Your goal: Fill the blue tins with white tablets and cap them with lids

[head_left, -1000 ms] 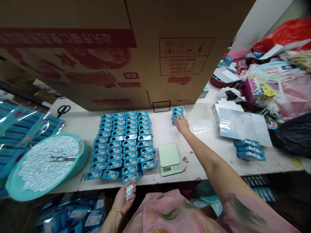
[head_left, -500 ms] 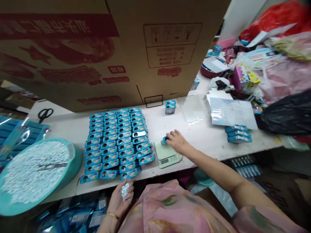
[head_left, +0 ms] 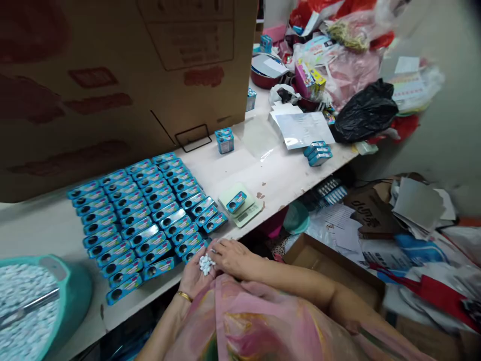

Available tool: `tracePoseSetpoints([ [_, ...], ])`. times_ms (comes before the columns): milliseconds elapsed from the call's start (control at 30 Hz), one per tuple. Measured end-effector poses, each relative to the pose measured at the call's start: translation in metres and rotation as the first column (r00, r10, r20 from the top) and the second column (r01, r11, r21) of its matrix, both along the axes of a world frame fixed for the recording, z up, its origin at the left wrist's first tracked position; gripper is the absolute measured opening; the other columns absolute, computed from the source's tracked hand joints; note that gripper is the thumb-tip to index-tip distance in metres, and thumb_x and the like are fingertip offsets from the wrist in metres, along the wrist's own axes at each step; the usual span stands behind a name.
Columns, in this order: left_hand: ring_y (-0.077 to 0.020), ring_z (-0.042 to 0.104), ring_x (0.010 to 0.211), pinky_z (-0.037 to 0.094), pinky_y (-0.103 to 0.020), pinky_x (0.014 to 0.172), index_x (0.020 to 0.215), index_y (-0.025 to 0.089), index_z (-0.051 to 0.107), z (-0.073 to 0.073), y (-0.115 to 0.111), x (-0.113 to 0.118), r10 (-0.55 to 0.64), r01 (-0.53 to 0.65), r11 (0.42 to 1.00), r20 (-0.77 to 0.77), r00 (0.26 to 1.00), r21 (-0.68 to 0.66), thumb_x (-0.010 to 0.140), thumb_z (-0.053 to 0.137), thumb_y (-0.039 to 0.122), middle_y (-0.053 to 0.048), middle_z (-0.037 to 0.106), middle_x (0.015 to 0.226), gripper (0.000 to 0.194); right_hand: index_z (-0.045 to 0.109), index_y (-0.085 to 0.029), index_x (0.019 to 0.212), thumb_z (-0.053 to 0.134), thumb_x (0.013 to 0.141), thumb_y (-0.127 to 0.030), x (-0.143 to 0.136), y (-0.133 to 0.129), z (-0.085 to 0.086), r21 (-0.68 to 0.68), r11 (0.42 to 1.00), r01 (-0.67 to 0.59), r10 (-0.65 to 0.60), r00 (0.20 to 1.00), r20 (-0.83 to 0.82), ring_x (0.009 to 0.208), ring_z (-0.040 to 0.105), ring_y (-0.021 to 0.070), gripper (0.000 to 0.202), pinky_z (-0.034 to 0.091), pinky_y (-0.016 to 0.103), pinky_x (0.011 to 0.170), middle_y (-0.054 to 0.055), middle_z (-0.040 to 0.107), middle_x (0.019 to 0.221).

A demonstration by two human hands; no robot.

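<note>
A small heap of pale blue and white tablets point(head_left: 206, 263) lies in the cupped palm of my left hand point(head_left: 193, 278), close to the table's front edge. From the right, my right hand point(head_left: 235, 258) reaches over it, fingers bent and fingertips in the heap. What they grip is partly hidden. On the pale green digital scale point(head_left: 248, 214) rests one small blue box point(head_left: 236, 202), untouched by either hand. Several rows of similar blue boxes point(head_left: 145, 213) stand beside the scale, many showing a dark round opening.
A turquoise tub point(head_left: 77, 291) full of tablets, with a metal utensil point(head_left: 33, 307) in it, stands at the left. The large cardboard carton point(head_left: 143, 100) blocks the back. Two blue boxes point(head_left: 225, 142), a stack of others point(head_left: 317, 153) and plastic bags point(head_left: 364, 113) lie farther right.
My right hand has let go of the blue box on the scale and moved to the tablets in my left palm. The view has turned right.
</note>
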State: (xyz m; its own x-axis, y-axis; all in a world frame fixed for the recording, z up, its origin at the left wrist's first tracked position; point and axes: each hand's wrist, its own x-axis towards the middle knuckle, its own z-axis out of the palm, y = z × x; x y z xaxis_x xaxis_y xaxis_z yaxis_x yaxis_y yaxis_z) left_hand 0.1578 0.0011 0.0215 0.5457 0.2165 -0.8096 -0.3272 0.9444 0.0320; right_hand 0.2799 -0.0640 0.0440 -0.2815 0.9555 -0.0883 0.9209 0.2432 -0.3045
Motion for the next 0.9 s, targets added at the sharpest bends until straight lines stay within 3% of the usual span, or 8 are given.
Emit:
tracePoseSetpoints([
  [133,-0.0119,0.06,0.052,0.048,-0.021,0.047,0.097,0.013,0.056,-0.004,-0.008,-0.006,-0.037,0.037,0.999,-0.031,0.999,0.011,0.082,0.034,0.016,-0.004,0.063,0.063,0.027,0.045,-0.016,0.1,0.042,0.082,-0.018,-0.004,0.0,-0.006,0.014,0.993,-0.119,0.119,0.992,-0.033,0.089,0.042,0.0161,0.018,0.038,0.027,0.072,0.004,0.05,0.096],
  [300,-0.0153,0.061,0.054,0.05,-0.026,0.051,0.084,0.011,0.059,0.004,-0.01,0.008,-0.059,0.059,0.998,-0.046,0.997,-0.002,0.08,0.037,0.016,-0.004,0.062,0.058,0.023,0.046,-0.017,0.095,0.043,0.083,-0.027,0.014,0.003,-0.004,-0.047,0.989,-0.143,0.139,0.987,-0.078,0.086,0.043,0.015,0.015,0.04,0.025,0.067,0.004,0.049,0.093],
  [567,-0.0183,0.062,0.06,0.05,-0.03,0.058,0.071,0.009,0.058,-0.003,-0.016,0.056,0.007,-0.012,0.997,-0.066,0.998,-0.075,0.077,0.04,0.014,-0.007,0.063,0.058,0.02,0.045,-0.017,0.099,0.045,0.082,-0.024,0.07,0.012,-0.007,-0.094,0.959,-0.268,0.256,0.959,-0.121,0.082,0.046,0.0138,0.019,0.04,0.023,0.063,0.003,0.049,0.091],
  [733,-0.0177,0.062,0.059,0.049,-0.029,0.059,0.066,0.01,0.057,-0.005,-0.021,0.092,0.068,-0.073,0.994,-0.057,0.996,-0.086,0.077,0.04,0.015,-0.006,0.062,0.056,0.021,0.046,-0.016,0.096,0.046,0.081,-0.019,0.103,0.019,-0.016,-0.118,0.933,-0.341,0.336,0.94,-0.056,0.078,0.048,0.0149,0.015,0.041,0.025,0.063,0.004,0.049,0.087],
  [900,-0.0169,0.062,0.06,0.049,-0.029,0.061,0.063,0.012,0.054,-0.006,-0.026,0.109,0.141,-0.148,0.984,-0.071,0.987,-0.096,0.077,0.04,0.015,-0.004,0.061,0.053,0.02,0.046,-0.015,0.098,0.045,0.081,-0.013,0.122,0.022,-0.016,-0.137,0.897,-0.42,0.415,0.907,-0.064,0.083,0.048,0.0151,0.017,0.042,0.024,0.064,0.006,0.05,0.09],
])
